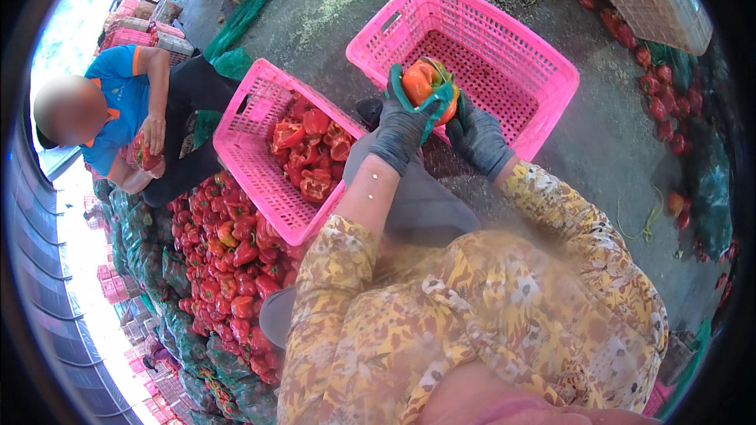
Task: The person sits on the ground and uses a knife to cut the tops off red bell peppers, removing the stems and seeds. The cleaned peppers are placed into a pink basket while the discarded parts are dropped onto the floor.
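Observation:
My left hand [404, 121], in a grey glove with green on its fingers, grips an orange-red bell pepper [420, 84]. A thin, curved, shiny strip, perhaps a blade, shows against the pepper's top; what holds it is hidden. My right hand [479, 136], also gloved in grey, closes against the pepper's lower right side, its fingertips partly hidden. Both hands are above the near edge of a pink plastic crate [543, 79], whose perforated floor is visible. To the left, a second pink crate [254, 147] contains cut red bell peppers [316, 156], some showing their hollow insides.
A large heap of red peppers [236, 271] lies at left beside green mesh sacks [136, 254]. Across from it a seated person [127, 100] holds a red pepper [144, 150]. Stacked crates [655, 6] and loose peppers [664, 100] line the right; yellow-green cord [647, 227] lies on the concrete floor.

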`<control>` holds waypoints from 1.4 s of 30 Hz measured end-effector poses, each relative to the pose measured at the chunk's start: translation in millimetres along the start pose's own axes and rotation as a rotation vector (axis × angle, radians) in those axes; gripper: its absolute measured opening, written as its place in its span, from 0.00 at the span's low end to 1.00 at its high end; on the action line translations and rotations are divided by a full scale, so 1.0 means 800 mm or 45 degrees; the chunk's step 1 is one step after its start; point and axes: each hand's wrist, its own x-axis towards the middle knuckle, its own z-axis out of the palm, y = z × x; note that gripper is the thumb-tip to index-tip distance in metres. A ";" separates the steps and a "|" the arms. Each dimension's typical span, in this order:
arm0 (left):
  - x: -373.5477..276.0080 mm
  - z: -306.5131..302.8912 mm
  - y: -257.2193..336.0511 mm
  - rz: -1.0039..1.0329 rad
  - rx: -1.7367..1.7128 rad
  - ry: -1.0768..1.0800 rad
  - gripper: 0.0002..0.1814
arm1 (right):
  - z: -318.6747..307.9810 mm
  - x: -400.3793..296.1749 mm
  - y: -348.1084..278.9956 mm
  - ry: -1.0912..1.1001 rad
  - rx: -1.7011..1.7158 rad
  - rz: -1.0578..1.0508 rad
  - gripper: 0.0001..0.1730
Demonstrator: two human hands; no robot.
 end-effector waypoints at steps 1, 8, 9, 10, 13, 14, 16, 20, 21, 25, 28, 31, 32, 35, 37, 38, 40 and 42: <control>0.001 0.000 -0.001 0.016 -0.007 -0.012 0.47 | 0.002 0.000 0.006 -0.001 0.021 -0.062 0.24; -0.012 -0.007 0.039 -0.261 -0.589 -0.217 0.24 | -0.005 -0.012 0.004 -0.171 -0.277 -0.074 0.25; -0.016 -0.006 0.042 -0.323 -0.621 -0.209 0.25 | 0.006 -0.008 0.013 -0.117 -0.286 -0.105 0.25; -0.019 -0.005 0.050 -0.382 -0.651 -0.207 0.25 | 0.017 0.001 0.024 -0.052 -0.234 -0.167 0.19; -0.039 0.007 0.053 -0.396 -0.738 -0.339 0.22 | 0.054 0.016 0.081 -0.182 -0.436 -0.174 0.18; -0.045 0.008 0.054 -0.374 -0.763 -0.402 0.21 | 0.060 0.020 0.093 -0.265 -0.340 -0.008 0.15; -0.034 0.002 0.028 -0.335 -0.956 -0.448 0.21 | 0.057 0.024 0.083 -0.181 0.607 0.528 0.16; -0.019 -0.012 0.047 -0.189 -1.095 -0.465 0.20 | 0.020 0.011 0.043 -0.200 1.471 0.751 0.20; -0.018 -0.014 0.047 -0.095 -1.059 -0.469 0.20 | 0.009 0.007 0.031 -0.228 1.597 0.735 0.22; -0.041 -0.014 0.057 -0.043 -0.574 -0.480 0.26 | -0.022 0.012 -0.008 -0.483 2.020 0.487 0.27; -0.050 -0.031 0.060 -0.042 -0.751 -0.315 0.24 | -0.034 0.023 0.003 -0.450 1.731 0.401 0.29; -0.068 -0.055 0.085 0.069 -0.324 -0.170 0.28 | -0.034 0.031 -0.016 -0.324 1.410 0.424 0.29; -0.073 -0.066 0.085 0.168 -0.105 -0.141 0.29 | -0.034 0.033 -0.030 -0.337 1.351 0.380 0.27; -0.092 -0.111 0.087 0.238 0.251 0.012 0.32 | -0.017 0.042 -0.089 -0.317 1.226 0.161 0.23; -0.104 -0.136 0.073 0.122 0.292 0.137 0.31 | -0.007 0.038 -0.129 -0.488 1.128 0.189 0.24; -0.113 -0.148 0.071 0.013 0.275 0.179 0.30 | 0.019 0.036 -0.133 -0.459 1.071 0.076 0.25; -0.124 -0.163 0.036 0.194 0.192 0.259 0.29 | 0.045 0.025 -0.144 -0.508 1.011 0.010 0.30; -0.136 -0.175 0.027 0.297 0.315 0.303 0.26 | 0.072 0.018 -0.145 -0.411 0.986 -0.267 0.31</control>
